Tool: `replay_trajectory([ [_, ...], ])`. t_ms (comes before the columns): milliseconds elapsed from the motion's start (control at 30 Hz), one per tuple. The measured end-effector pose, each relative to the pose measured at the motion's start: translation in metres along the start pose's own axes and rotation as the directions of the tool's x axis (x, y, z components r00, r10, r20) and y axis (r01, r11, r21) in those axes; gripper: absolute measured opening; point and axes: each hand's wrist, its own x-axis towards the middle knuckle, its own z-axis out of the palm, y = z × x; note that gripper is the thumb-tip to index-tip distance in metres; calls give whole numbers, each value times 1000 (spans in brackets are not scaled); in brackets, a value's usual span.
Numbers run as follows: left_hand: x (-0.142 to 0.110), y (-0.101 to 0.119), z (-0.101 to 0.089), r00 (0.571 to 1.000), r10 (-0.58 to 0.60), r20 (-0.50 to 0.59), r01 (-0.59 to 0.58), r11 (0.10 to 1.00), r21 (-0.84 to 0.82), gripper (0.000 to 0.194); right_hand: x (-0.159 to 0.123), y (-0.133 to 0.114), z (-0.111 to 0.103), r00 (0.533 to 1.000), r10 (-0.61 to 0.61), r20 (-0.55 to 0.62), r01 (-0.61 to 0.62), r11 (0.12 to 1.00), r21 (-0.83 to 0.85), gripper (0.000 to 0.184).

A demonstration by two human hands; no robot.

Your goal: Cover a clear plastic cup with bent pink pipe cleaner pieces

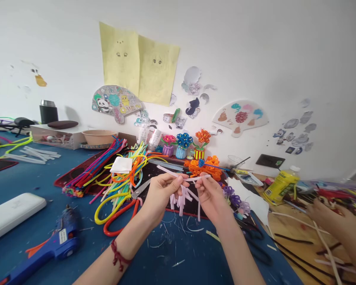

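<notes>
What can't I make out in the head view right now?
All in the head view:
Whether the pale strips are joined: the left hand covers where they would meet.
Tips of the scissors: hidden behind the left hand.
Far end of the white case: cut off by the left edge.
Fine print on the yellow bottle: too small and blurred.
What the co-worker's hand holds, if anything: blurred.

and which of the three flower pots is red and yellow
The rightmost pot, under orange blooms; the left pot, under pink blooms, is purple, and the middle pot light blue.
</notes>
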Motion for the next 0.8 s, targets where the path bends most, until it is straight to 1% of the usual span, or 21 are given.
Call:
replay_trajectory([
  [100, -1, -2, 1, 996, -21, 89, 18, 999, 36, 25, -2, 0, 2, 999, -22, 23, 23, 1000, -7, 21],
  [200, -3, -3, 1, 983, -61, 173, 50, 996, 68, 27, -3, -1, 3, 999, -27, 38, 28, 999, -39, 23],
  [333, -5, -2, 1, 956, -109, 273, 93, 993, 70, 33, -6, -5, 4, 997, -11, 80, 18, 996, -90, 24],
  [433, -6, -2, 0, 923, -168, 345, 130, 983, 130, 36, -7, -5, 3, 994, -2, 112, 19, 989, -148, 28],
  [500, -6, -2, 1, 905, -214, 368, 160, 972, 171, 36, -8, -5, 2, 992, -3, 123, 27, 981, -190, 30],
  [567, -7, -1, 1, 893, -242, 379, 188, 967, 174, 34, -8, -5, 2, 991, -11, 135, 40, 975, -216, 29],
  [700, -7, 2, 2, 866, -269, 420, 226, 962, 152, 35, -9, -6, 1, 990, -27, 141, 60, 970, -236, 31],
  [800, -7, 2, 3, 859, -271, 434, 218, 961, 169, 38, -9, -6, 1, 988, -3, 155, 39, 971, -234, 31],
])
